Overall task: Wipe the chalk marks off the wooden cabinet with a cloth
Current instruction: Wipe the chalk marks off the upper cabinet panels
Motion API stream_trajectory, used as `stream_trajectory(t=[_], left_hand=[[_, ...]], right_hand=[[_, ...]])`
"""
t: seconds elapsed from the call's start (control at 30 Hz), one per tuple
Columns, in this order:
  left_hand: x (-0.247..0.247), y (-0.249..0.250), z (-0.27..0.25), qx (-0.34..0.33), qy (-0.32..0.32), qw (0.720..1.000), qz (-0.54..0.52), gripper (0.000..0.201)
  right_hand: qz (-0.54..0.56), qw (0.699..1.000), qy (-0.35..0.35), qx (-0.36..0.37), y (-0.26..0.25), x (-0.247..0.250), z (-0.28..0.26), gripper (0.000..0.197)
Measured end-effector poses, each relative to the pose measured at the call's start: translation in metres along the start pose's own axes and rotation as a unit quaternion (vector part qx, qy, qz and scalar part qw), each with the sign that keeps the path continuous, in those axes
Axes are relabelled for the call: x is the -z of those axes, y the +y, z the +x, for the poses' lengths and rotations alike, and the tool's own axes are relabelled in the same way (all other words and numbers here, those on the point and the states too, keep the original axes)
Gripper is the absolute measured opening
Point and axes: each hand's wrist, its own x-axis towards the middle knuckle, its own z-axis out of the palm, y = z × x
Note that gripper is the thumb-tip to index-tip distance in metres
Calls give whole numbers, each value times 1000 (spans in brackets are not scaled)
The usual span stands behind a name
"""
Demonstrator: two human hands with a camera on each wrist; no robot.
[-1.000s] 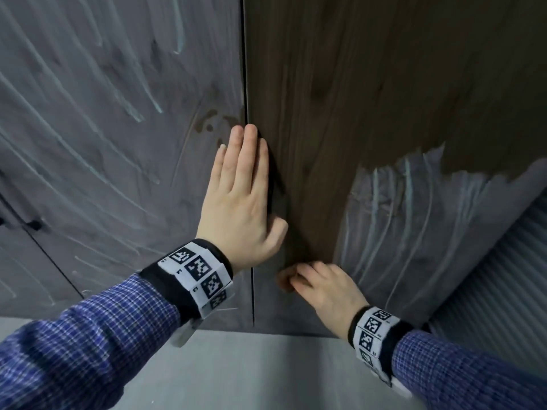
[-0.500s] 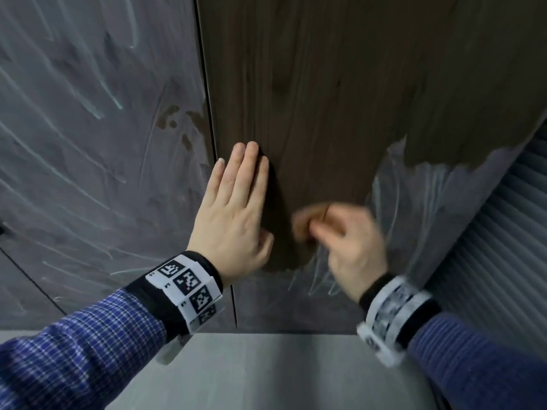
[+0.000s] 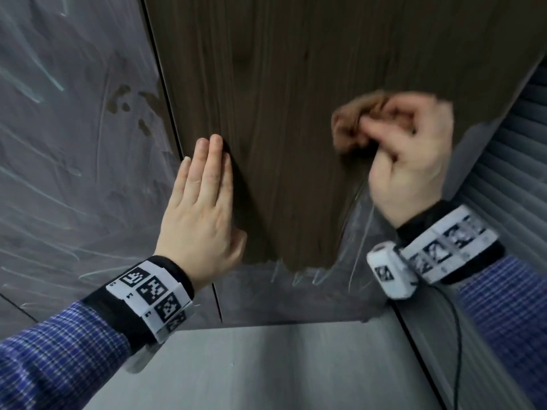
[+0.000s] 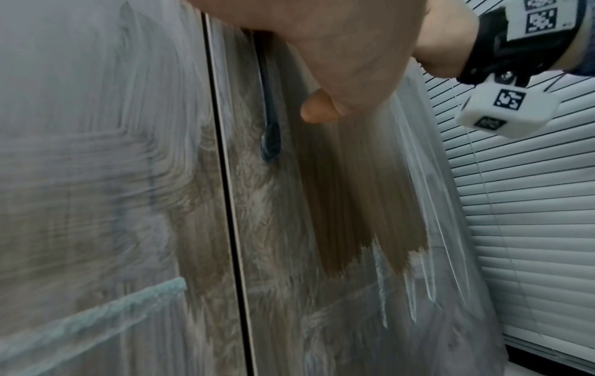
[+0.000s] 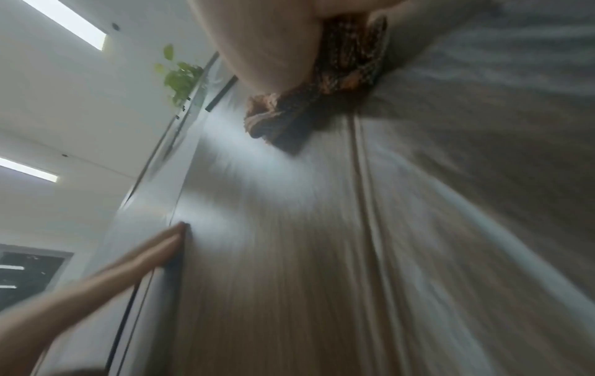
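The wooden cabinet's right door [image 3: 281,99] is dark brown where wiped, with pale chalk marks [image 3: 352,250] left along its lower right part. The left door [image 3: 74,158] is greyed over with chalk streaks. My right hand [image 3: 405,152] grips a bunched brown cloth [image 3: 355,122] and presses it on the right door; the wrist view shows the cloth [image 5: 306,101] under my palm. My left hand [image 3: 204,199] lies flat, fingers straight, on the right door beside the gap [image 3: 165,93] between doors. A dark door handle [image 4: 269,122] runs under that hand.
Slatted window blinds [image 3: 509,161] hang just right of the cabinet. A grey floor [image 3: 266,365] lies below the doors. A thin black cable [image 3: 457,350] hangs from my right wrist. A green plant [image 5: 180,76] stands on top of the cabinet.
My right hand with the cloth has swept up and to the right across the right door, leaving more dark wiped wood below it. The left hand has stayed flat on the door.
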Motion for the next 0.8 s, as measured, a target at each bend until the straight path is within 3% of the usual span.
stream_trajectory(t=[0.1, 0.2, 0.27, 0.33, 0.4, 0.43, 0.5, 0.53, 0.63, 0.7, 0.73, 0.8], left_hand=[[-2, 0, 0, 2, -2, 1000, 8, 102], [-3, 3, 1, 5, 4, 1000, 1, 102], [-3, 4, 1, 7, 7, 1000, -4, 104], [-2, 4, 1, 8, 3, 1000, -6, 105], [-2, 3, 1, 7, 1, 1000, -5, 104], [-2, 3, 2, 6, 1, 1000, -7, 103], [-3, 3, 3, 6, 1, 1000, -13, 102], [-2, 2, 3, 7, 1, 1000, -17, 103], [-2, -1, 1, 0, -1, 1000, -13, 105], [-1, -1, 0, -6, -5, 1000, -6, 106], [-1, -1, 1, -7, -8, 1000, -5, 107], [-1, 0, 2, -10, -13, 1000, -2, 106]], right_hand=[[117, 976, -171, -63, -3, -21, -81, 20], [65, 948, -310, 18, 1, -22, -151, 33], [75, 926, -369, 24, 6, -14, -149, 35], [83, 945, -316, 0, 2, -5, -109, 28], [79, 973, -218, 15, 13, 8, -58, 20], [111, 982, -153, -29, 16, 16, -30, 21], [173, 980, -47, -86, 27, 30, 13, 23], [190, 976, -29, -101, 35, 32, 22, 19], [341, 907, -80, -234, 35, 24, -6, 9], [355, 886, -128, -270, 28, 17, -64, 18], [305, 893, -178, -279, 30, 14, -99, 26], [183, 919, -267, -224, 26, 16, -159, 37]])
